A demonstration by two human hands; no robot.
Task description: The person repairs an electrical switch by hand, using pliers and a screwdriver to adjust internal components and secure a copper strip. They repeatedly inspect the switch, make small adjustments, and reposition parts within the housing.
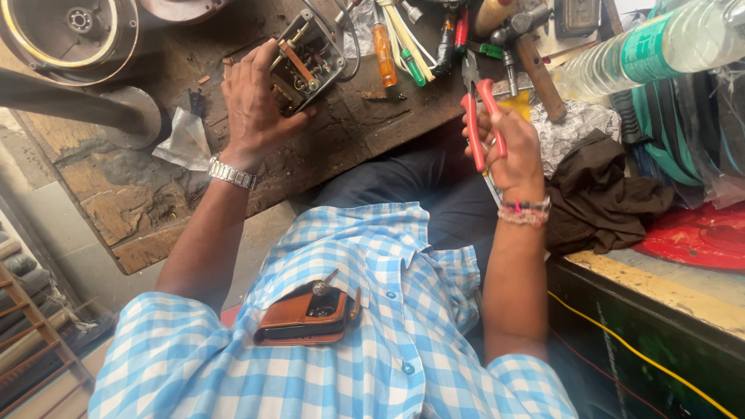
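The small open metal box (306,62), its cover off and its copper strip, windings and wiring bared, sat tilted at the edge of the worn wooden worktop (140,186). The left hand (256,109) was closed around its near side, thumb and fingers holding it up on edge. The right hand (516,147) gripped a pair of red-handled pliers (481,116) by both handles, the nose pointing up toward the tool pile and well apart from the box; nothing showed between the jaws.

As a judgement, the work stood at a middle stage: the box was already opened and its insides exposed, but the pliers had not yet reached it, so whatever was to be done inside the box looked undone. Whether any part had been removed or refitted could not be told.

Beyond the box lay an orange-handled screwdriver (384,54), a green-handled one (414,68), and a hammer (531,58) with a wooden handle. A round metal housing (74,31) stood at the far left corner, a clear plastic bottle (652,46) lay to the right, and a dark brown cloth (605,186) sat bunched just beside the right wrist.
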